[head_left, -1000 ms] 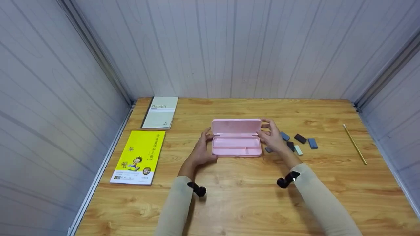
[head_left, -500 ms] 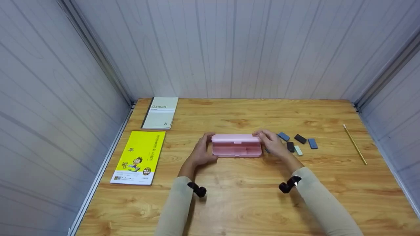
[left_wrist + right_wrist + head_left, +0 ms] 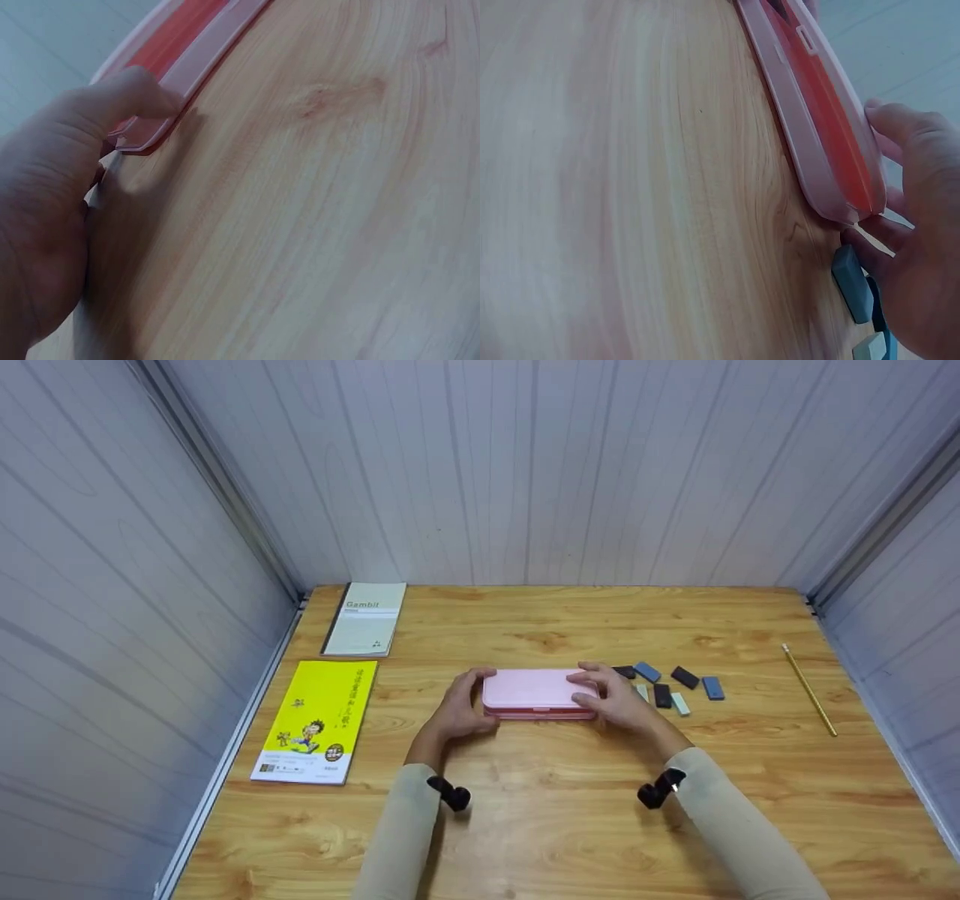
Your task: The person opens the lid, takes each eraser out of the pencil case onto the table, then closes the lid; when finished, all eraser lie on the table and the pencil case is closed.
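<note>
A pink pencil case (image 3: 532, 690) lies on the wooden table, its lid lowered almost fully. A narrow gap still shows along the front, with a reddish inside visible in both wrist views. My left hand (image 3: 456, 709) grips the case's left end, thumb at the front wall and fingers round the back corner. Over the right end, my right hand (image 3: 619, 701) holds the lid (image 3: 844, 97), its thumb on the lid near the front and other fingers bent about the end. Close beside that hand lie several small blocks like erasers, among them a blue one (image 3: 648, 672).
Farther right lies a gold pencil (image 3: 811, 691). On the left are a yellow book (image 3: 319, 712) and, behind it, a pale notebook (image 3: 367, 619) marked "Gambit". Panel walls (image 3: 487, 472) enclose the table at the back and sides.
The lid, raised one second ago, has swung forward and down over the tray. My right hand has moved with it, from the lid's raised edge to its top. The left hand has stayed.
</note>
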A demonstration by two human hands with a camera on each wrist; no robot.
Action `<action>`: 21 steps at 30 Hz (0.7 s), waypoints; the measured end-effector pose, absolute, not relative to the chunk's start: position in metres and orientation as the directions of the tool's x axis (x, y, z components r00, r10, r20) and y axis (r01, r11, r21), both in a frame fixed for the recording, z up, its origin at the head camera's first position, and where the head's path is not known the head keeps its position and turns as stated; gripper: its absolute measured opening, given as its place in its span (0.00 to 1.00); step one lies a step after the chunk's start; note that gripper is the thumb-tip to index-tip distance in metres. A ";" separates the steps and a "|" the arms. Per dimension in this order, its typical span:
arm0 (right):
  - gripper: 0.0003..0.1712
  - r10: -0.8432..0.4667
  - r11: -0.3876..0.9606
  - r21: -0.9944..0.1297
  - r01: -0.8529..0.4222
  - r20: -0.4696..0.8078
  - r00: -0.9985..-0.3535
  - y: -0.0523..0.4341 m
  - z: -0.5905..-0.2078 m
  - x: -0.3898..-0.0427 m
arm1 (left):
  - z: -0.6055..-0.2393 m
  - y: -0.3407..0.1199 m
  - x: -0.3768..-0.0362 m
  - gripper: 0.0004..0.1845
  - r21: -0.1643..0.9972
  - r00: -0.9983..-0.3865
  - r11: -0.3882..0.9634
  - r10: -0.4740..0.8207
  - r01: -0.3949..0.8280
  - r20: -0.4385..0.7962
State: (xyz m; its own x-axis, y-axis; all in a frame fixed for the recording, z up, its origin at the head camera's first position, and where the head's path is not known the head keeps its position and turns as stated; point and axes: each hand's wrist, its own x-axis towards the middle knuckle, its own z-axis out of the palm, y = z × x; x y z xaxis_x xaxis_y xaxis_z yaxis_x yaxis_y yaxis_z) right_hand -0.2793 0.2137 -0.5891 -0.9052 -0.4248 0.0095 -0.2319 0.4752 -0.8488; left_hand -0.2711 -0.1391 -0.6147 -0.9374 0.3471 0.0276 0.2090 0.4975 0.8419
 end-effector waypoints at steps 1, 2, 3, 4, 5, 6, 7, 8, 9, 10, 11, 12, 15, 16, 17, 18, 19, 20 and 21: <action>0.26 -0.426 0.482 -0.844 -0.233 0.006 -0.905 0.213 -0.590 -0.279 | -0.615 -0.139 -0.271 0.48 0.842 -0.937 0.499 0.347 0.205 0.022; 0.26 -0.425 0.490 -0.841 -0.230 0.000 -0.905 0.213 -0.590 -0.279 | -0.614 -0.139 -0.271 0.48 0.842 -0.938 0.501 0.346 0.201 0.017; 0.27 -0.423 0.495 -0.839 -0.224 -0.007 -0.906 0.213 -0.591 -0.279 | -0.614 -0.139 -0.271 0.47 0.843 -0.939 0.501 0.345 0.197 0.014; 0.28 -0.420 0.501 -0.838 -0.216 -0.016 -0.907 0.213 -0.592 -0.279 | -0.614 -0.138 -0.271 0.47 0.844 -0.939 0.501 0.342 0.193 0.012; 0.29 -0.417 0.504 -0.838 -0.209 -0.024 -0.908 0.212 -0.592 -0.279 | -0.614 -0.138 -0.271 0.46 0.845 -0.941 0.500 0.339 0.188 0.008; 0.29 -0.416 0.507 -0.837 -0.208 -0.027 -0.909 0.212 -0.592 -0.278 | -0.614 -0.137 -0.272 0.44 0.846 -0.942 0.501 0.334 0.184 0.007; 0.30 -0.415 0.511 -0.834 -0.208 -0.028 -0.909 0.212 -0.593 -0.278 | -0.614 -0.136 -0.272 0.41 0.847 -0.944 0.499 0.329 0.180 0.007; 0.30 -0.413 0.511 -0.834 -0.208 -0.026 -0.910 0.212 -0.593 -0.278 | -0.614 -0.135 -0.272 0.39 0.849 -0.947 0.501 0.320 0.171 0.001; 0.30 -0.411 0.512 -0.834 -0.208 -0.025 -0.911 0.212 -0.594 -0.278 | -0.614 -0.134 -0.272 0.36 0.852 -0.950 0.499 0.311 0.159 -0.005; 0.31 -0.410 0.513 -0.832 -0.211 -0.022 -0.912 0.212 -0.594 -0.278 | -0.614 -0.134 -0.272 0.33 0.855 -0.953 0.498 0.302 0.146 -0.013; 0.30 -0.408 0.515 -0.830 -0.214 -0.018 -0.913 0.212 -0.594 -0.278 | -0.614 -0.133 -0.272 0.31 0.858 -0.956 0.495 0.292 0.135 -0.019; 0.30 -0.408 0.520 -0.826 -0.220 -0.013 -0.913 0.211 -0.595 -0.278 | -0.613 -0.132 -0.272 0.30 0.861 -0.958 0.492 0.285 0.125 -0.024; 0.31 -0.415 0.515 -0.827 -0.226 -0.009 -0.910 0.211 -0.595 -0.277 | -0.613 -0.131 -0.272 0.28 0.868 -0.962 0.485 0.270 0.106 -0.034; 0.31 -0.420 0.508 -0.828 -0.235 0.000 -0.908 0.211 -0.596 -0.277 | -0.614 -0.131 -0.272 0.29 0.870 -0.963 0.481 0.269 0.108 -0.029; 0.31 -0.427 0.502 -0.828 -0.249 0.013 -0.904 0.211 -0.596 -0.277 | -0.615 -0.131 -0.272 0.29 0.871 -0.963 0.479 0.269 0.112 -0.025; 0.31 -0.433 0.495 -0.829 -0.259 0.024 -0.901 0.212 -0.597 -0.277 | -0.615 -0.131 -0.272 0.29 0.871 -0.962 0.478 0.271 0.114 -0.022; 0.31 -0.438 0.489 -0.829 -0.271 0.036 -0.898 0.212 -0.597 -0.277 | -0.615 -0.132 -0.273 0.29 0.871 -0.962 0.477 0.272 0.121 -0.015; 0.31 -0.442 0.489 -0.823 -0.289 0.052 -0.896 0.213 -0.598 -0.277 | -0.616 -0.132 -0.272 0.29 0.872 -0.962 0.474 0.272 0.122 -0.014; 0.31 -0.446 0.489 -0.820 -0.297 0.058 -0.893 0.213 -0.599 -0.277 | -0.616 -0.132 -0.272 0.29 0.873 -0.962 0.472 0.271 0.118 -0.016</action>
